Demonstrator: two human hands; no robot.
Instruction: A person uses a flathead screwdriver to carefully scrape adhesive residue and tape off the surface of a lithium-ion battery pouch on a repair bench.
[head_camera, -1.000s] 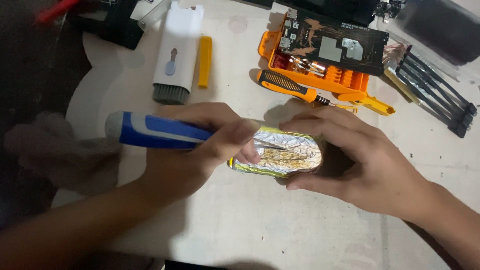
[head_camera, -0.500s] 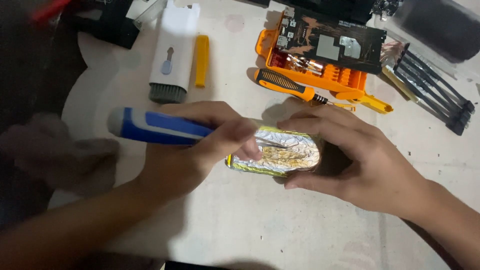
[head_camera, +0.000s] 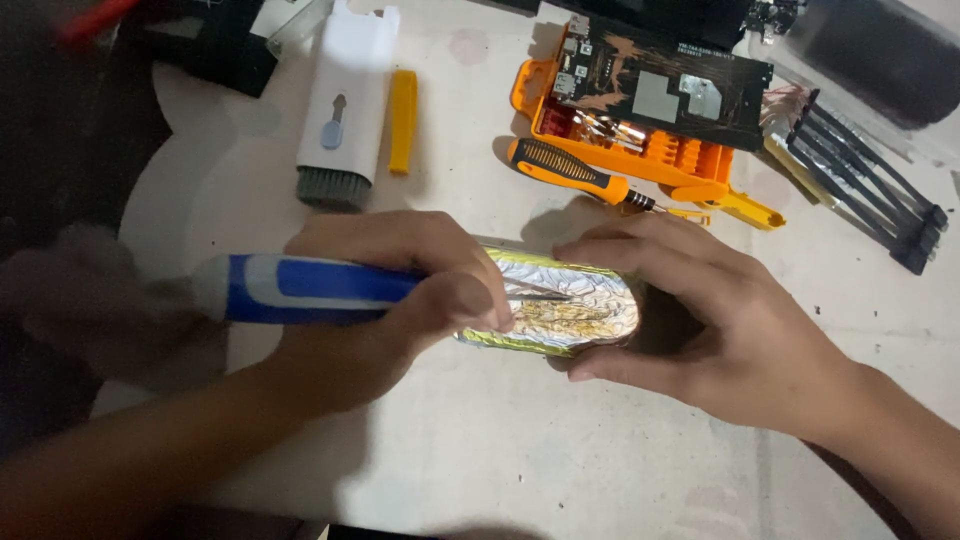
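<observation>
1. Head view, far left: a dark, blurred cloth-like shape (head_camera: 90, 300) lies at the edge of the pale tabletop (head_camera: 560, 450); what it is cannot be told.
2. The left hand (head_camera: 400, 290) comes in from the lower left. Its grip is closed around the blue and white handle of a screwdriver (head_camera: 300, 288), thumb and fingers pinching the front of the handle, and the thin metal shaft runs rightward.
3. Above that hand, further back on the tabletop, stands a white cleaning tool with a grey brush end (head_camera: 340, 110), and just beside it on its right lies a small yellow pry stick (head_camera: 402, 120).
4. In the middle lies a foil-covered block (head_camera: 560, 300), silvery with a yellowish, scratched patch on its upper face. The screwdriver's tip rests on that face.
5. The right hand (head_camera: 720, 330) holds the block's right end: fingers curl over the far edge and the thumb presses the near edge, so this grip is clamped on the block.
6. Behind the right hand lies an orange and black screwdriver (head_camera: 570, 170), next to an orange bit holder (head_camera: 640, 140) with a dark circuit board (head_camera: 670, 85) lying across it.
7. Far right, a row of black pry tools (head_camera: 870, 180) lies slanted on the tabletop.
</observation>
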